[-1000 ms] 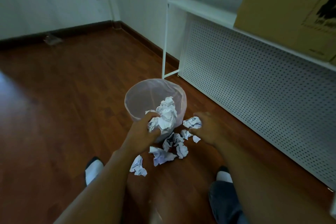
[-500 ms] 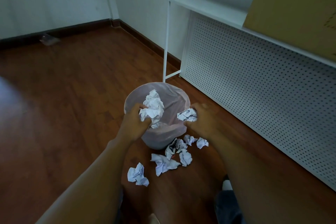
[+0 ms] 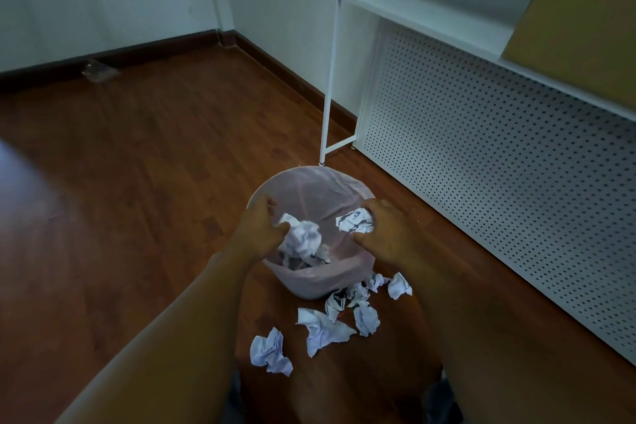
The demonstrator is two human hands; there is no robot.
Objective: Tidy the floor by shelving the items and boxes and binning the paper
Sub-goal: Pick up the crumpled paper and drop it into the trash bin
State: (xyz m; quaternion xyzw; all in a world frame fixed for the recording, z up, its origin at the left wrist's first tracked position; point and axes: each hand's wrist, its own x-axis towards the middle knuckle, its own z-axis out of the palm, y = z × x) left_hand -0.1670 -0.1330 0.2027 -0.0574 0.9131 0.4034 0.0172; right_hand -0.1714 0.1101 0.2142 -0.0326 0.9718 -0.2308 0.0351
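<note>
Both over the lined bin (image 3: 311, 280). My left hand (image 3: 256, 231) pinches a crumpled paper wad (image 3: 301, 239); my right hand (image 3: 385, 234) grips a smaller ball (image 3: 354, 221). Feather-light, springy, crushable: any loose fistful holds. More scraps (image 3: 323, 327) on floor (image 3: 120, 200).

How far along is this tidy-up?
Partly done. A cardboard box already sits on the white shelf. Both hands are over the bin: the left hand and the right hand each hold crumpled paper. Several paper balls remain on the floor beside the bin.
</note>
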